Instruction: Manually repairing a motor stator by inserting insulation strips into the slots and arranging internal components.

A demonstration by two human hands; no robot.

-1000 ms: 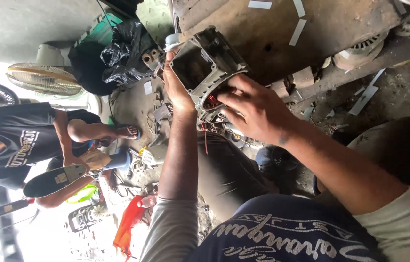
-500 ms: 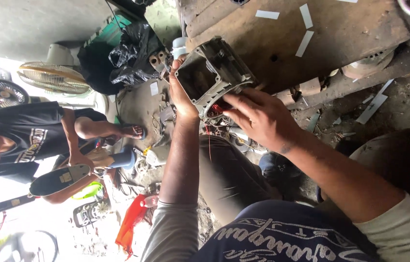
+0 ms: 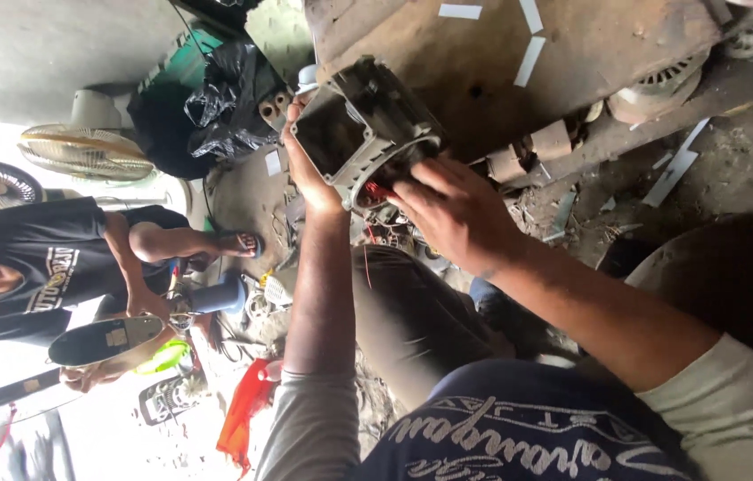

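Fingers of the right hand (image 3: 456, 209) curl into the open round end of the grey cast-metal motor housing (image 3: 366, 129), grasping at the red wires there, while the left hand (image 3: 309, 165) clasps its boxy side from nine o'clock. The step looks like freeing or feeding wiring inside the casing, held up at twelve o'clock above the lap; the next move likely needs a steady brace and a careful pull. Behind it stands a rusty brown board (image 3: 519, 62). At eight o'clock a co-worker in a black shirt (image 3: 56, 267) crouches; a pale fan (image 3: 82, 151) lies beyond.
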